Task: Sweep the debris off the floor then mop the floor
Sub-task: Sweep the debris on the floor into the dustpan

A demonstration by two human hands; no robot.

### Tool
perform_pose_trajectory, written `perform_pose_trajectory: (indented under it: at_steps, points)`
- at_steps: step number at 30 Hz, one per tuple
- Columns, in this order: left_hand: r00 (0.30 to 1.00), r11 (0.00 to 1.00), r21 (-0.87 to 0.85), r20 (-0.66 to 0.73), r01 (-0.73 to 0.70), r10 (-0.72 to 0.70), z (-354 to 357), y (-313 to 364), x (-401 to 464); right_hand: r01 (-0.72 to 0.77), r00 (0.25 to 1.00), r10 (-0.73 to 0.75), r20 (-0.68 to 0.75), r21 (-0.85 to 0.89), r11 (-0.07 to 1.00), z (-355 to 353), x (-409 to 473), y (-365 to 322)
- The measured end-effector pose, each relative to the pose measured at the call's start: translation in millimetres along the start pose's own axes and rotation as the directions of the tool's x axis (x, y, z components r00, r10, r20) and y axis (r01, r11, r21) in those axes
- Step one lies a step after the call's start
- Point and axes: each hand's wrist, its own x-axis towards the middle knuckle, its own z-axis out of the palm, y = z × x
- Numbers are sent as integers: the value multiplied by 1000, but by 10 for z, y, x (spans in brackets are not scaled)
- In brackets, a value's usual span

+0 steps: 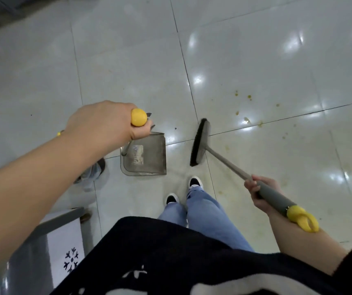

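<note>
We've got our left hand [105,122] wrapped round the dustpan [144,155] handle's yellow knob, right hand [260,193] gripping the broom [200,143] grip. Yellowish debris [248,120] sits beyond the right hand, so probably keep strokes short and low, dragging crumbs leftward toward the pan's lip.

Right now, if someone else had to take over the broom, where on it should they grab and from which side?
Probably the bare gray shaft between the broom head and the right hand, which grips the padded end. Come from above: the broom slants up from the floor, so that stretch is free. The bristles face the dustpan.
</note>
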Motion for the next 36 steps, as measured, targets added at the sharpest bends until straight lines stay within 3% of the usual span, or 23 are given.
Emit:
perform_pose_trajectory:
  at_steps: [6, 9, 12, 17, 22, 25, 29, 32, 36]
  points:
    - [981, 981, 26, 11, -194, 194, 17, 139, -4, 134, 985, -117, -129, 130, 982, -672, -480, 152]
    - [969, 969, 18, 32, -247, 246, 29, 222, 8, 176, 973, -155, -173, 112, 978, -754, -619, 293]
    - [965, 965, -1, 16, -262, 262, 17, 207, 56, 178, 973, -158, -171, 108, 978, -661, -699, 453]
    - [949, 952, 16, -74, -306, 306, 26, 77, 25, 129, 991, -126, -39, 119, 984, -429, -781, 813]
    - [932, 934, -26, -74, -356, 354, 15, 268, -1, 251, 968, -251, -27, 205, 946, 224, -551, 987]
    - [915, 917, -33, -93, -397, 393, 50, 319, -83, 165, 982, -187, 19, 387, 907, 561, -348, 1029]
    - [923, 927, -13, -100, -374, 371, 22, 158, -90, -22, 982, -68, 179, 457, 889, 812, -181, 977]
    - [927, 933, 24, -102, -360, 360, 39, 14, -76, -76, 963, -79, 256, 545, 835, 940, -99, 996]
    - [929, 935, 55, -107, -349, 353, 114, 11, -120, 0, 966, -200, 163, 777, 630, 698, -106, 888]
